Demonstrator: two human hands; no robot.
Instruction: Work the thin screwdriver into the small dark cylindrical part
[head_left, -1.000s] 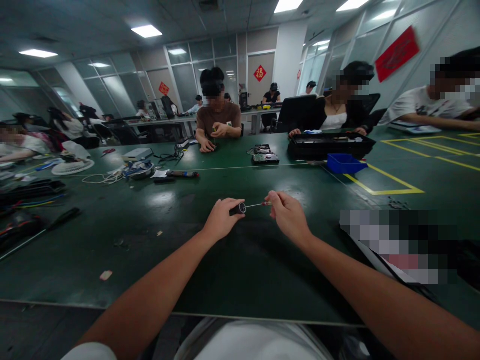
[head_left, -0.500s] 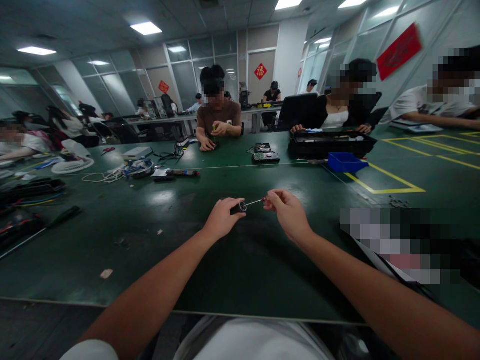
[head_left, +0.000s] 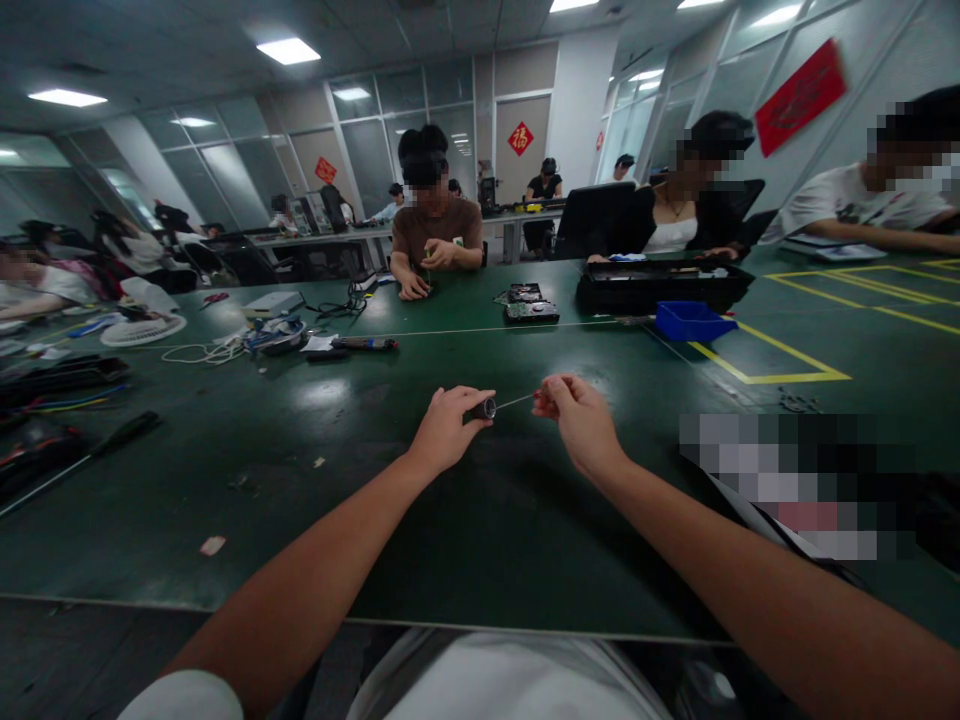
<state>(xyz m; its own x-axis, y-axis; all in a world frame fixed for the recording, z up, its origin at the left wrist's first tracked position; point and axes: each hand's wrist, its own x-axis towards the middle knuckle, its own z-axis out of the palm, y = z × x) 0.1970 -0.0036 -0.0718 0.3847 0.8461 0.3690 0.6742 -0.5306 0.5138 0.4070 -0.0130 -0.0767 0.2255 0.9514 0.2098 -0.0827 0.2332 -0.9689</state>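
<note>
A small dark round part (head_left: 486, 409) with a light rim sits between the thumb and fingers of my left hand (head_left: 447, 430), above the green table (head_left: 480, 540). My right hand (head_left: 577, 415) pinches the end of a thin metal shaft (head_left: 514, 402), perhaps a small screwdriver; its handle is mostly hidden in my fingers. The shaft's left tip reaches the rim of the round part. Whether it goes inside is too small to tell.
Farther back lie a dark pen-like tool (head_left: 367, 344), opened drives (head_left: 531, 306), a blue bin (head_left: 694, 321) and a black tray (head_left: 664, 288). A long screwdriver (head_left: 124, 432) lies left, a paper scrap (head_left: 213, 546) nearer. A person (head_left: 437, 235) works opposite.
The round part has tilted slightly, its open face turned more toward me. My right hand has moved slightly right, and more of the shaft's length seems to show.
</note>
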